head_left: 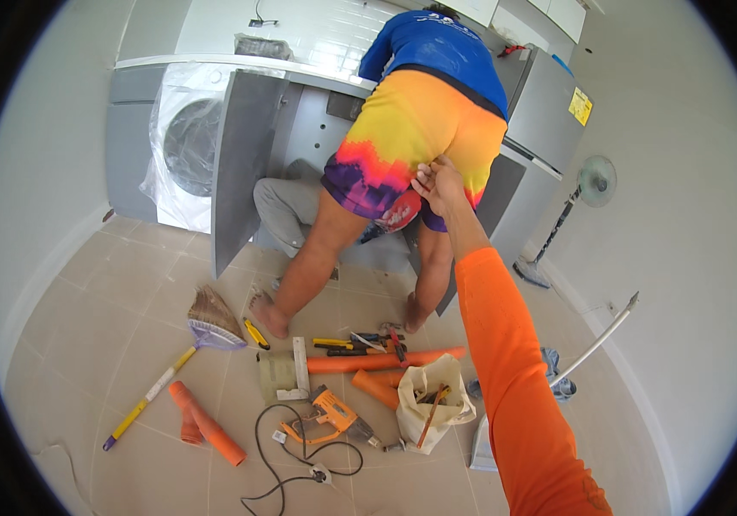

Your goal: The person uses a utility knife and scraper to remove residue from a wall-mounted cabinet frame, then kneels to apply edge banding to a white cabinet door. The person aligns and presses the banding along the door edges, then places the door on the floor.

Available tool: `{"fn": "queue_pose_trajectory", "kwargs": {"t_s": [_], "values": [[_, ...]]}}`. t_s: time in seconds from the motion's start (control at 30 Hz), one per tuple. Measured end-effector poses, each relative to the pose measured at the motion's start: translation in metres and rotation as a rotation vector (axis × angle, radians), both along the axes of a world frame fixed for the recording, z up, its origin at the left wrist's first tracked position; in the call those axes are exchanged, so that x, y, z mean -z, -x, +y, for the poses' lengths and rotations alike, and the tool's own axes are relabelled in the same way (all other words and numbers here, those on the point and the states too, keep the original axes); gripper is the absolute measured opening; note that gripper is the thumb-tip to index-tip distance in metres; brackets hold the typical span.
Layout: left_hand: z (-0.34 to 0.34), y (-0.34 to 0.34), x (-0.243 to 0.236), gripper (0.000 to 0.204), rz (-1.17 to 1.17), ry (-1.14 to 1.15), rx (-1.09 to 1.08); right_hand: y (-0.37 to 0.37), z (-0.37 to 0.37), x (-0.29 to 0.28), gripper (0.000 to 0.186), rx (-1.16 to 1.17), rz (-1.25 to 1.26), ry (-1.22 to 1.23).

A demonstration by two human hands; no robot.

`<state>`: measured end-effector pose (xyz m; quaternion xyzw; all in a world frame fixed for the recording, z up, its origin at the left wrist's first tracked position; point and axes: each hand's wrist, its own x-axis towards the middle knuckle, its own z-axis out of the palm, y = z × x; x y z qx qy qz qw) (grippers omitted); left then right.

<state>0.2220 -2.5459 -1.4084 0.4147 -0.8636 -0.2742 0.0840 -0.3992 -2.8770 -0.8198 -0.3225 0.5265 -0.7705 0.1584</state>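
Note:
My right arm, in an orange sleeve, reaches forward from the lower right. My right hand (442, 186) has its fingers drawn together in a pinch, in front of the bright shorts (415, 129) of a co-worker; whether it touches the cloth, or what is between the fingers, I cannot make out. My left hand is out of view. That person, in a blue shirt (447, 52), bends over the counter with legs apart. Behind those legs, a second person in grey trousers (287, 206) is low down by the opened sink cabinet, mostly hidden.
On the tiled floor lie a heat gun (334, 414) with its cord, orange pipes (207, 423), several hand tools (360, 344), a broom (214, 322) and a cream bag (434, 404). A cabinet door (244, 163) stands open. A fan (596, 181) is beside the fridge (549, 112).

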Motion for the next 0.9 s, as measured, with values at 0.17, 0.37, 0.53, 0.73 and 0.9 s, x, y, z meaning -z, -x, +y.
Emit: {"fn": "queue_pose_trajectory", "kwargs": {"t_s": [0.17, 0.37, 0.53, 0.73, 0.9], "values": [[0.002, -0.003, -0.004, 0.067, 0.107, 0.097, -0.010, -0.056, 0.027, 0.038, 0.016, 0.079, 0.100, 0.168], [-0.002, -0.004, -0.009, 0.072, 0.088, -0.037, -0.039, -0.343, 0.213, 0.306, 0.037, 0.036, 0.168, -0.484], [0.005, -0.014, 0.006, 0.067, 0.151, 0.022, -0.034, -0.479, 0.359, 0.420, 0.036, -0.266, 0.332, -0.716], [-0.015, -0.016, 0.021, 0.048, 0.277, -0.104, -0.006, -0.565, 0.490, 0.413, 0.042, -0.486, 0.479, -0.916], [0.000, -0.104, -0.025, 0.034, 0.373, -0.035, 0.018, -0.623, 0.569, 0.403, 0.051, -0.639, 0.607, -1.010]]}}
